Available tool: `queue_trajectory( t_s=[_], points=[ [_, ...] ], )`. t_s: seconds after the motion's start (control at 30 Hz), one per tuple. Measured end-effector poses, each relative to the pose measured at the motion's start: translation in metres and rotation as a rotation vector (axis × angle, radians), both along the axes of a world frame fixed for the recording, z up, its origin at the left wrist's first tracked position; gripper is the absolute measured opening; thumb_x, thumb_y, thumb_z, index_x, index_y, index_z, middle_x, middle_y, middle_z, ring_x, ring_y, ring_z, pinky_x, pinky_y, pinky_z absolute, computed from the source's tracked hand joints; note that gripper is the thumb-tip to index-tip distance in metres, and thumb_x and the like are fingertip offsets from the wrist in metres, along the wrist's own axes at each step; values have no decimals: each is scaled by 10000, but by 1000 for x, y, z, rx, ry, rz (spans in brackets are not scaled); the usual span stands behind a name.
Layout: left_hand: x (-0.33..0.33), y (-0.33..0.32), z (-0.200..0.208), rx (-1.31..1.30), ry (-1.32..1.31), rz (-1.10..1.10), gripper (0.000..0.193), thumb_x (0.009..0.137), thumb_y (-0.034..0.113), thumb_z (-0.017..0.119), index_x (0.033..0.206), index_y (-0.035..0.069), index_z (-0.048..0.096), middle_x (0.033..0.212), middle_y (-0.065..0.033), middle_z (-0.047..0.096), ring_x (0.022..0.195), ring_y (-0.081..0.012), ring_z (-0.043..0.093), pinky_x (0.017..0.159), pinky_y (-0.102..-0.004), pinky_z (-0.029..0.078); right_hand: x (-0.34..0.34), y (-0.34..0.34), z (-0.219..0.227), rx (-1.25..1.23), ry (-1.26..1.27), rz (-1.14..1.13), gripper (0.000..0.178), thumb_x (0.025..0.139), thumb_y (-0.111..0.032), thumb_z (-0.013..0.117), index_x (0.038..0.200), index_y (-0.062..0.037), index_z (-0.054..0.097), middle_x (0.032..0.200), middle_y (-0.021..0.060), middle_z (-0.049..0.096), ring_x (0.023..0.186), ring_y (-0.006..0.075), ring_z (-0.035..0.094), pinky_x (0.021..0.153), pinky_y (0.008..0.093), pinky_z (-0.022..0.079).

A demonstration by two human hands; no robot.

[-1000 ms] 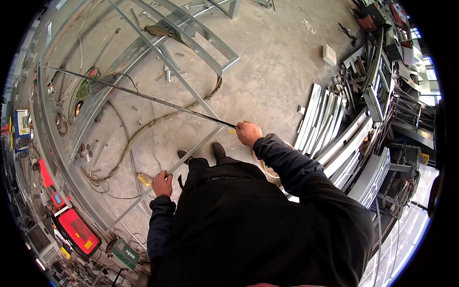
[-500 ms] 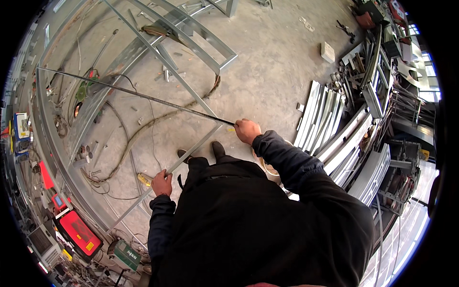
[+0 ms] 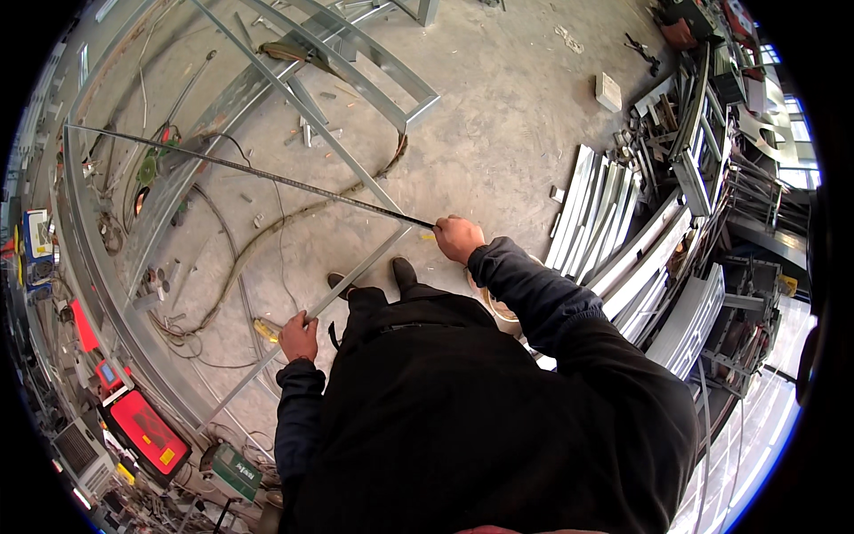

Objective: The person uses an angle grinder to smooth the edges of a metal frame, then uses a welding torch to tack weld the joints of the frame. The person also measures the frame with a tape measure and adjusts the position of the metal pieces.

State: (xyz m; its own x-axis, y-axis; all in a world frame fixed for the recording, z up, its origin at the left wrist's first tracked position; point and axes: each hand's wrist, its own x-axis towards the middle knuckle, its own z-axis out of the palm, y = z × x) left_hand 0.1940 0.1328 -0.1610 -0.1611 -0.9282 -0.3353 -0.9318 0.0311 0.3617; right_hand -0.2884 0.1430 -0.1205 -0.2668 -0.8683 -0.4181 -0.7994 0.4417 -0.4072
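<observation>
A long, thin tape measure blade (image 3: 338,198) with fine markings stretches from the far left corner of a galvanised metal frame (image 3: 369,263) to my right hand (image 3: 459,239). My right fingers are closed around the near end of the tape, just past the frame's right corner. The tape's case does not show; my hand may hide it. My left hand (image 3: 299,336) is closed on the frame's near bar, its fingertips on the top edge. The bar slants in front of my legs.
A second metal frame (image 3: 422,109) stands beyond. Cables (image 3: 267,237) and a green grinder (image 3: 148,169) lie at the left. Near left are a red-topped machine (image 3: 147,429) and a green box (image 3: 233,472). Metal profiles (image 3: 594,209) are piled at the right, beside a pale block (image 3: 608,93).
My right hand has shifted very slightly up and left with the tape. The blade's markings show more clearly now. My left hand stays on the bar.
</observation>
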Motion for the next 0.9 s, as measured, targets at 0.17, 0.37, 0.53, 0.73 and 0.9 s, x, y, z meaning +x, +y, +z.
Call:
queue_trajectory(
  t_s=[0.17,0.37,0.53,0.73,0.9],
  points=[
    [-1,1,0,-5,-9,10,425,894,353,754,1231,95,731,1092,-104,755,1068,-331,688,953,-490,473,-1,-2,1,18,0,3,351,1016,-325,508,1045,-75,753,1094,197,721,1031,426,693,877,528,560],
    [-2,2,1,5,-13,23,423,895,356,752,1231,100,731,1096,-96,754,1083,-325,683,977,-494,457,-2,-3,-1,40,3,25,351,1020,-328,508,1060,-73,747,1103,198,720,1039,423,689,882,527,555],
    [-3,1,1,8,-17,23,423,892,353,754,1229,98,733,1094,-99,754,1083,-327,683,976,-491,458,-2,-3,-2,47,8,11,348,1023,-336,512,1065,-83,747,1109,186,721,1051,418,680,889,520,550],
    [-4,0,3,16,-17,40,420,883,355,760,1212,95,744,1086,-104,760,1066,-329,693,972,-485,464,-1,-5,4,39,2,26,365,1026,-328,497,1058,-58,740,1110,218,714,1033,430,692,890,525,556],
    [-3,1,0,-14,-22,35,425,879,364,760,1203,90,747,1077,-108,764,1061,-329,696,976,-481,467,-1,-4,2,43,2,23,360,1024,-327,500,1057,-63,744,1115,216,714,1046,427,689,895,523,555]
  ],
)
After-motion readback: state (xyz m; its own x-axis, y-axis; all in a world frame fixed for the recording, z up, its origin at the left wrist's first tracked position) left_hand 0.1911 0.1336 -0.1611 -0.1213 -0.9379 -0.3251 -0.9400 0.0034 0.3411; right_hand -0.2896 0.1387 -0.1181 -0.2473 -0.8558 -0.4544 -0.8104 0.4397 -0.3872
